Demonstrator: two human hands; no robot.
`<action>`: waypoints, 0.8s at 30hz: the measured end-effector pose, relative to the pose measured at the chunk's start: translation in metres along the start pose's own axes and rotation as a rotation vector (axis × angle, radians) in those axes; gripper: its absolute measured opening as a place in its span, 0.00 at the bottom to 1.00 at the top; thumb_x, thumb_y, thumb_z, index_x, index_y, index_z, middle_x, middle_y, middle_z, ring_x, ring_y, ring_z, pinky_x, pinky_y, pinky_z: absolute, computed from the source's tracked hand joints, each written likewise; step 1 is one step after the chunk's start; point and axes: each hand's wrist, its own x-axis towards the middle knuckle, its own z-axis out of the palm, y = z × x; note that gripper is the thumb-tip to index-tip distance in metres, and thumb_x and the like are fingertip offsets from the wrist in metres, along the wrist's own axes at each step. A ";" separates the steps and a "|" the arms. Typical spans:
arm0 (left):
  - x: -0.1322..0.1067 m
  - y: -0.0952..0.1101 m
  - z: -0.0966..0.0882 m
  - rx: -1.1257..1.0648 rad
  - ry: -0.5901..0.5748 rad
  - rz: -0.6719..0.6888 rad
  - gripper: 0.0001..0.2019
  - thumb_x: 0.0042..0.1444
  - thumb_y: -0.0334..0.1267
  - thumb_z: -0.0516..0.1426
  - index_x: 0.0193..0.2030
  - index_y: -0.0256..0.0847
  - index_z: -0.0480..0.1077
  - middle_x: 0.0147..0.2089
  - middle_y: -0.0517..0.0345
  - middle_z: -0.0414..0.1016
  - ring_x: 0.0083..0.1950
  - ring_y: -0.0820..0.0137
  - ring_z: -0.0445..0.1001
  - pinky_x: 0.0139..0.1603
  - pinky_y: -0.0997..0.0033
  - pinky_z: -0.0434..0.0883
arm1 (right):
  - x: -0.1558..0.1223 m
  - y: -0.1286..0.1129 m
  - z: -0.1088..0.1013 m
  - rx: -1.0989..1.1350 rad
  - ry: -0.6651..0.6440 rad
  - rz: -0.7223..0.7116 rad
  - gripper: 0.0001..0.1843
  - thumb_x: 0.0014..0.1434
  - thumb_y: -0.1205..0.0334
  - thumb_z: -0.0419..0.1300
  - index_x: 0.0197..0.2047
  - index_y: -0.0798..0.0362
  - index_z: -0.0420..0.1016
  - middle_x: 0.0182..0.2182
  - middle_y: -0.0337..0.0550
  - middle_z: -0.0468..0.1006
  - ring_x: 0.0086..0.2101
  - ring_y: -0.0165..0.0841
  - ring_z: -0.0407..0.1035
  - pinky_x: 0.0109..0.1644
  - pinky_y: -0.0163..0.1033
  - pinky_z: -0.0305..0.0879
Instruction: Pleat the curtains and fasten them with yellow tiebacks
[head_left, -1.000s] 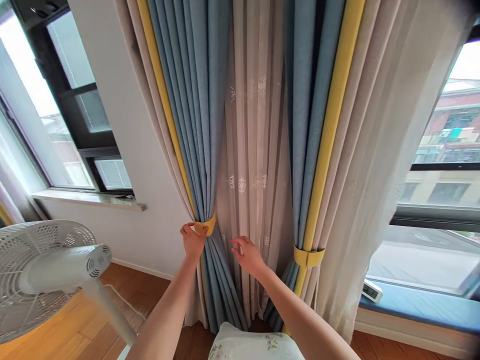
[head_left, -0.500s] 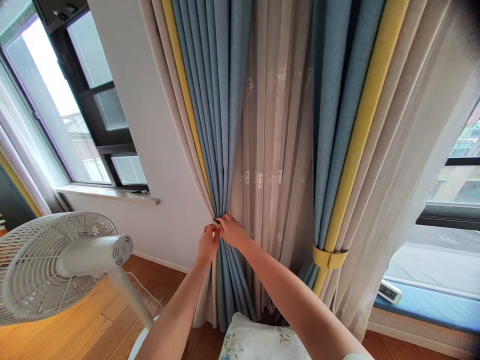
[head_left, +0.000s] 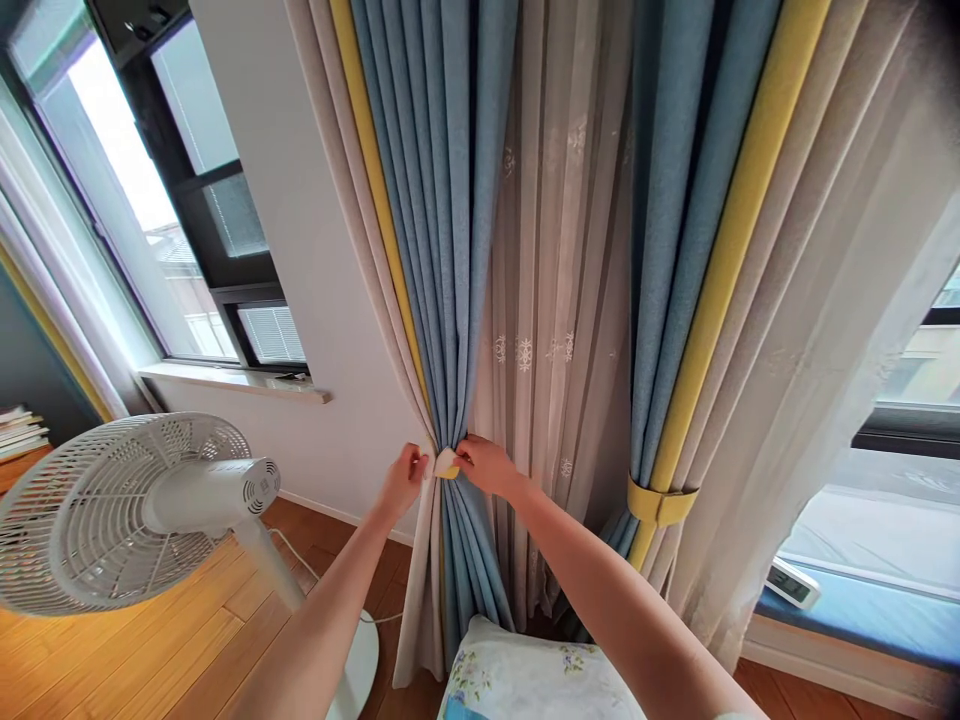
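My left hand (head_left: 403,481) and my right hand (head_left: 484,465) meet at a narrow fabric curtain tieback (head_left: 447,464), pinching it from either side. Its cream flap shows between my fingers, with a bit of yellow beneath. The band gathers the blue curtain panel (head_left: 442,200), which has a yellow stripe and a beige edge, at about hand height. Most of the band is hidden by my fingers. To the right hangs a sheer embroidered curtain (head_left: 555,300), then a second blue panel (head_left: 667,250), held by its own yellow tieback (head_left: 660,505).
A white standing fan (head_left: 127,515) stands at lower left on a wooden floor (head_left: 180,640), with its cable trailing. A patterned pillow (head_left: 532,675) lies below my arms. Windows flank the curtains, and a small white device (head_left: 791,585) sits on a blue window seat.
My hands have come together at the left panel's tieback, and its cream flap now shows between them. The panel is gathered tighter, and the view has shifted right and up.
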 end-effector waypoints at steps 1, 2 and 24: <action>0.002 -0.006 -0.005 0.009 0.109 -0.062 0.07 0.55 0.42 0.45 0.32 0.41 0.56 0.26 0.63 0.63 0.27 0.73 0.66 0.30 0.72 0.65 | -0.004 0.008 -0.006 0.018 0.005 0.013 0.04 0.54 0.66 0.54 0.30 0.52 0.70 0.31 0.40 0.68 0.32 0.30 0.63 0.34 0.35 0.58; 0.004 -0.013 -0.011 0.016 0.226 -0.124 0.07 0.55 0.42 0.45 0.33 0.41 0.57 0.27 0.62 0.63 0.28 0.72 0.66 0.31 0.70 0.66 | -0.008 0.017 -0.012 0.044 0.022 0.018 0.04 0.53 0.67 0.54 0.30 0.53 0.69 0.31 0.40 0.68 0.33 0.30 0.63 0.36 0.36 0.59; -0.113 0.100 0.121 -0.163 -0.222 0.242 0.19 0.53 0.48 0.51 0.50 0.44 0.63 0.51 0.51 0.68 0.54 0.62 0.64 0.59 0.56 0.54 | -0.135 -0.012 -0.124 1.059 0.098 0.051 0.13 0.51 0.50 0.57 0.31 0.52 0.66 0.25 0.39 0.71 0.27 0.29 0.66 0.32 0.35 0.64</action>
